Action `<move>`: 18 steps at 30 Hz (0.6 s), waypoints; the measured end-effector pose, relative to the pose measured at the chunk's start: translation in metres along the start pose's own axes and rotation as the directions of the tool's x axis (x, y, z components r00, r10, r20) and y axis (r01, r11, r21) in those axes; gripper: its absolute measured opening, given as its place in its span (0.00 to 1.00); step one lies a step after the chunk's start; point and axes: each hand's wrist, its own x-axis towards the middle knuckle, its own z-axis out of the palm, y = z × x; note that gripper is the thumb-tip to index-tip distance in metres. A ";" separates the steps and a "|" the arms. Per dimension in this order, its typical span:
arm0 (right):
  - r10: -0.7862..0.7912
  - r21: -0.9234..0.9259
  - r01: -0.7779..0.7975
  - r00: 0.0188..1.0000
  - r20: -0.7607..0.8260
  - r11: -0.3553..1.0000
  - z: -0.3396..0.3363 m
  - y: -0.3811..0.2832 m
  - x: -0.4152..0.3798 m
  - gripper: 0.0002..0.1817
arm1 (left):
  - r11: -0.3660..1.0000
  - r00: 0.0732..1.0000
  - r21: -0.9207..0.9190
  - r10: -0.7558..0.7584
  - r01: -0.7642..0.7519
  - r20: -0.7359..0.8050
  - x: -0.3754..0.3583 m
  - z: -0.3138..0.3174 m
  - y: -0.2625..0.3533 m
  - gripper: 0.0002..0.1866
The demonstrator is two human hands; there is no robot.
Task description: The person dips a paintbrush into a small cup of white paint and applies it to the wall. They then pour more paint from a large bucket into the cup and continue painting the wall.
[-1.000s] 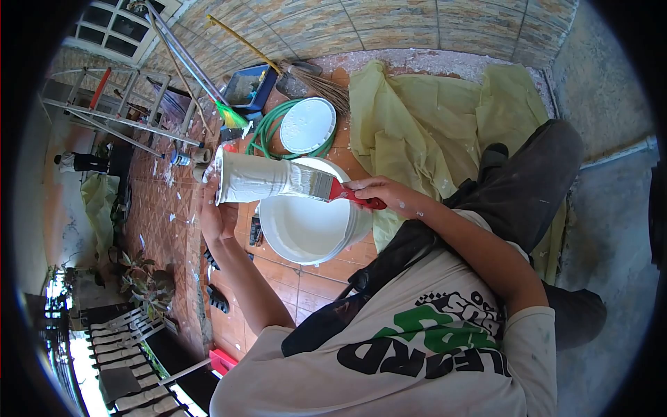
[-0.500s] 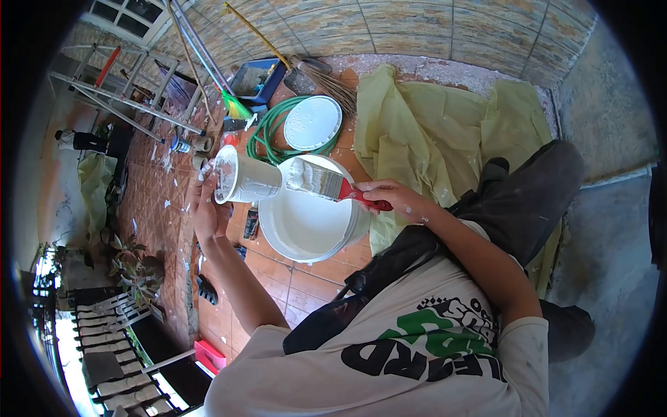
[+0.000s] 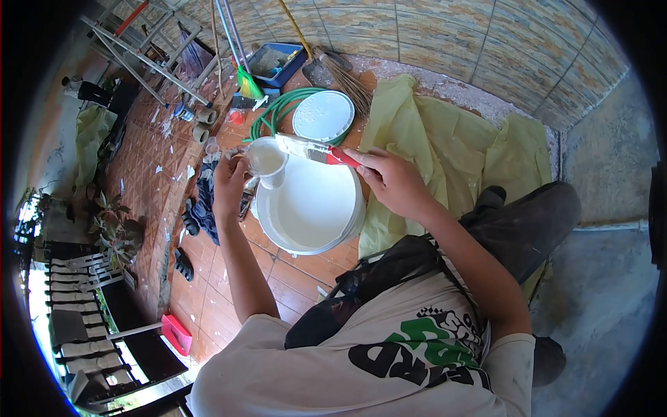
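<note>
My left hand (image 3: pixel 231 182) is closed around a small white plastic tub (image 3: pixel 267 158), its open top turned toward me. In my right hand (image 3: pixel 390 179) is a paintbrush by its red handle (image 3: pixel 342 158), its bristles (image 3: pixel 295 144) coated with white paint and overlapping the tub's rim. Both hands are above the far side of a large white bucket (image 3: pixel 309 244) that holds white paint (image 3: pixel 316 201). Beyond the bucket lies its round white lid (image 3: pixel 323 117), spattered on top, over a coiled green hose (image 3: pixel 271 119).
A crumpled yellowish sheet (image 3: pixel 431 132) covers the floor to the right. Brooms (image 3: pixel 340 80) and a blue tray (image 3: pixel 274 64) stand by the tiled wall. A metal ladder (image 3: pixel 146 52) is at upper left, sandals (image 3: pixel 183 264) at left, and a red dustpan (image 3: pixel 176 335) lower left.
The tub has tipped from lying sideways so its mouth now faces up toward me. The brush has turned edge-on and moved to the tub's rim. The camera view has shifted.
</note>
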 end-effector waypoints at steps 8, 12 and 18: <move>-0.002 -0.234 0.007 1.000 0.021 0.972 -0.006 -0.012 0.013 0.23 | 0.997 0.990 -0.042 -0.056 0.062 0.133 0.002 0.015 -0.001 0.12; -0.091 -0.210 0.088 0.996 -0.003 0.974 -0.007 0.000 0.004 0.26 | 0.991 0.974 -0.082 -0.085 0.105 0.211 0.001 0.017 0.006 0.12; -0.155 -0.083 0.149 0.985 -0.070 0.985 -0.009 0.006 -0.009 0.25 | 0.991 0.938 -0.068 -0.088 0.117 0.335 -0.003 0.026 0.020 0.14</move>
